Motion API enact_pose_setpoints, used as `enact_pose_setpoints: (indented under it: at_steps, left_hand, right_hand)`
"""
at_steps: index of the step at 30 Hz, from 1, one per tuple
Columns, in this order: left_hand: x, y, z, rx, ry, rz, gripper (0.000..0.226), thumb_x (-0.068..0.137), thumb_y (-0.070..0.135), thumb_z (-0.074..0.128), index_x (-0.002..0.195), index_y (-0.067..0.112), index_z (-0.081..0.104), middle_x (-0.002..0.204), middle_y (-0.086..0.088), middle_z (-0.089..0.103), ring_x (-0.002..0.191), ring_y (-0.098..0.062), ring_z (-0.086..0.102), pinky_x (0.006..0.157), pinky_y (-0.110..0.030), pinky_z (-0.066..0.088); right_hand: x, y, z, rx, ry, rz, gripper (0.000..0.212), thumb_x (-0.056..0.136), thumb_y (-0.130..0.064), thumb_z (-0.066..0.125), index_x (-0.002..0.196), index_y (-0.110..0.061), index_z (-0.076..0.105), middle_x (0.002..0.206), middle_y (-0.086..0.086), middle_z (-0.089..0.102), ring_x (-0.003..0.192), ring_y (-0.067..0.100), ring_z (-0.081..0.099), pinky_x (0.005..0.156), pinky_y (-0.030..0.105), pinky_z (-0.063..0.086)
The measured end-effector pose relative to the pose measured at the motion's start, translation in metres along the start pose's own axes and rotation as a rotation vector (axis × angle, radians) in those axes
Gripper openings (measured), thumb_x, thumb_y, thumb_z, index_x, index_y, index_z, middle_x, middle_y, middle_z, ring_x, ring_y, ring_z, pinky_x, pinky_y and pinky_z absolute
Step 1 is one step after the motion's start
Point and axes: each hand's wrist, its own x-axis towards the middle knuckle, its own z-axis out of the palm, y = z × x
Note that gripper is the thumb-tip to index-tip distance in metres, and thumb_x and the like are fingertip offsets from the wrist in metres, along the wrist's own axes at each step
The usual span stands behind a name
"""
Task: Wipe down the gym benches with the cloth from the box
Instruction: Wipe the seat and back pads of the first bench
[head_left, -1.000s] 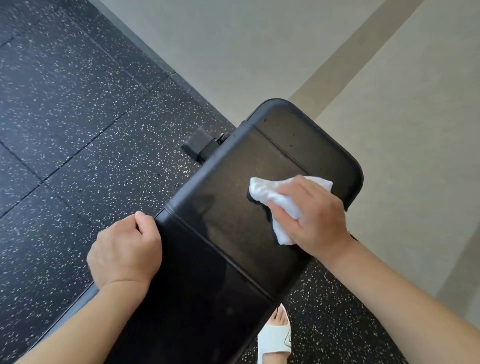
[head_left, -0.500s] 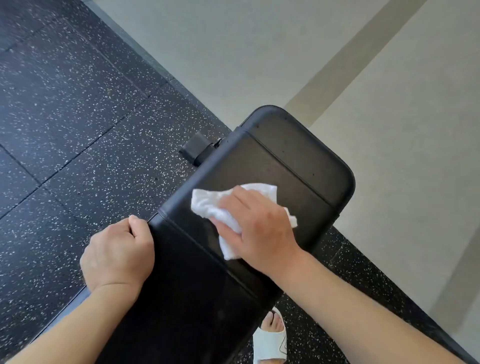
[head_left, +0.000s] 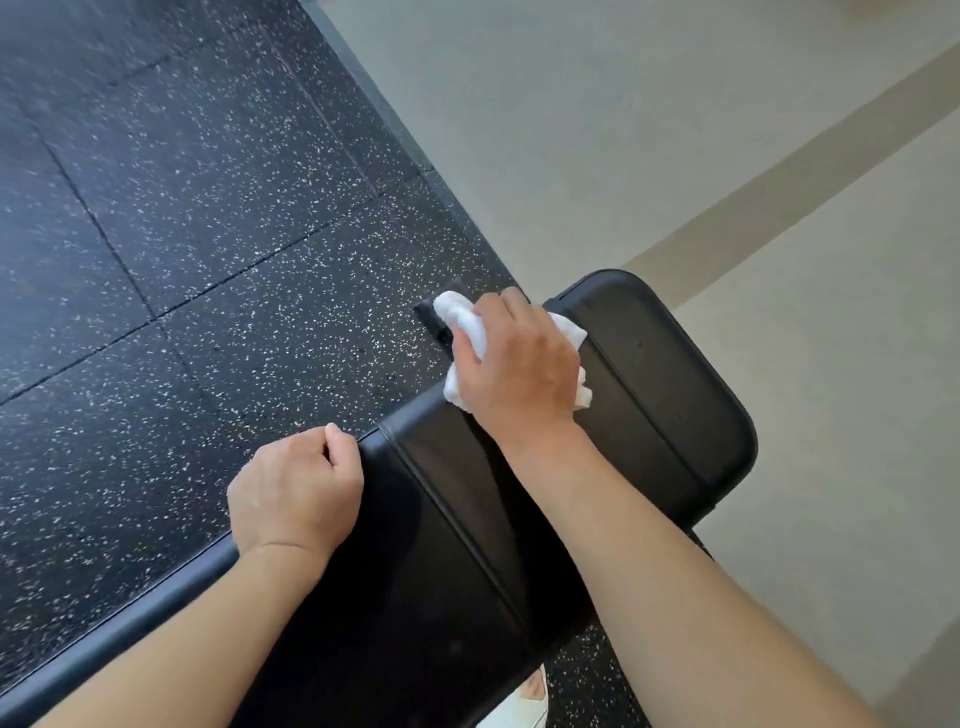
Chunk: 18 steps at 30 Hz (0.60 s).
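**Bench pad being wiped at its left edge**

A white cloth (head_left: 467, 332) is held bunched in the right hand (head_left: 519, 369), whose grip is clamped on it with fingers curled round the fabric. The cloth is pressed against the left edge of the black gym bench (head_left: 665, 395), near the seam between the end pad and the long pad, with part of it hanging over the side above a small black bracket (head_left: 434, 317). The left hand (head_left: 296, 493) is set at the bench's left rim nearer the body; its fingers are curled over the edge, so its grip is closed on the rim.

The task is judged to be under way, not finished: only this one bench is seen, and no clear difference between wiped and unwiped surface can be made out on the dark pad. The long pad toward the body and any other benches are taken as probably left to do. The box is not in view. A white sandal (head_left: 524, 709) is seen on the speckled rubber floor (head_left: 182, 234).
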Motion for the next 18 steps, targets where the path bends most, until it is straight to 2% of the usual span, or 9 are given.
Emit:
enact_pose_setpoints:
  at_steps: [2,6,10,12,13,15,17,18]
  left_hand:
    - [0.0,0.001,-0.001,0.001,-0.002,-0.008,0.052,0.1,0.031,0.044,0.051,0.016,0.041,0.054,-0.002,0.046,0.059,-0.035,0.047,0.063,-0.039,0.038]
    - [-0.001,0.001,-0.001,0.005,-0.01,-0.016,0.051,0.096,0.036,0.038,0.051,0.013,0.047,0.052,-0.001,0.046,0.051,-0.027,0.04,0.058,-0.036,0.034]
    - [0.0,-0.002,0.0,0.022,-0.049,-0.036,0.05,0.098,0.03,0.044,0.051,0.013,0.047,0.052,-0.002,0.048,0.052,-0.028,0.043,0.056,-0.036,0.032]
    - [0.001,0.0,-0.002,0.035,-0.062,-0.021,0.049,0.098,0.03,0.045,0.051,0.015,0.045,0.051,0.003,0.043,0.053,-0.03,0.042,0.056,-0.035,0.031]
    - [0.0,-0.001,-0.002,0.042,-0.066,-0.013,0.049,0.098,0.031,0.043,0.051,0.016,0.044,0.051,0.005,0.041,0.052,-0.03,0.041,0.056,-0.035,0.031]
    - [-0.001,0.0,-0.004,0.027,-0.063,0.005,0.048,0.095,0.036,0.037,0.051,0.016,0.04,0.049,0.006,0.041,0.048,-0.028,0.04,0.054,-0.033,0.029]
    - [-0.001,-0.001,-0.005,0.013,-0.085,0.018,0.047,0.095,0.036,0.035,0.053,0.016,0.039,0.05,0.007,0.042,0.048,-0.027,0.041,0.054,-0.033,0.029]
    - [-0.001,-0.001,-0.005,0.012,-0.106,0.019,0.046,0.096,0.035,0.038,0.054,0.016,0.039,0.051,0.007,0.043,0.049,-0.026,0.042,0.054,-0.033,0.03]
  right_hand:
    - [0.018,-0.011,0.002,-0.063,-0.113,0.017,0.015,0.094,-0.031,0.061,0.09,-0.017,0.062,0.092,0.002,0.063,0.08,0.025,0.059,0.063,0.034,0.029]
    - [0.016,-0.036,0.009,-0.144,-0.321,-0.057,0.013,0.099,-0.033,0.055,0.096,-0.022,0.059,0.102,-0.001,0.062,0.081,0.019,0.05,0.067,0.032,0.029]
    - [-0.031,-0.058,-0.005,0.01,-0.284,-0.27,0.022,0.087,-0.04,0.07,0.08,-0.022,0.06,0.083,-0.003,0.06,0.071,0.017,0.057,0.06,0.028,0.029]
    - [-0.023,-0.042,-0.008,0.062,-0.316,-0.374,0.02,0.089,-0.04,0.058,0.084,-0.021,0.062,0.085,-0.002,0.059,0.074,0.02,0.058,0.058,0.03,0.039]
    - [-0.011,-0.029,-0.008,-0.003,-0.333,-0.398,0.025,0.091,-0.041,0.048,0.09,-0.022,0.063,0.09,-0.001,0.059,0.081,0.022,0.06,0.062,0.033,0.045]
    - [0.024,-0.002,-0.012,-0.149,-0.356,-0.257,0.03,0.094,-0.042,0.041,0.093,-0.022,0.064,0.094,0.0,0.059,0.087,0.027,0.062,0.064,0.034,0.042]
    - [0.055,0.017,-0.013,-0.266,-0.352,-0.056,0.028,0.097,-0.042,0.049,0.092,-0.019,0.065,0.095,0.003,0.06,0.089,0.03,0.064,0.066,0.035,0.033]
    - [0.064,0.017,-0.01,-0.322,-0.391,-0.019,0.027,0.097,-0.04,0.05,0.094,-0.019,0.066,0.097,0.003,0.061,0.091,0.03,0.064,0.067,0.035,0.032]
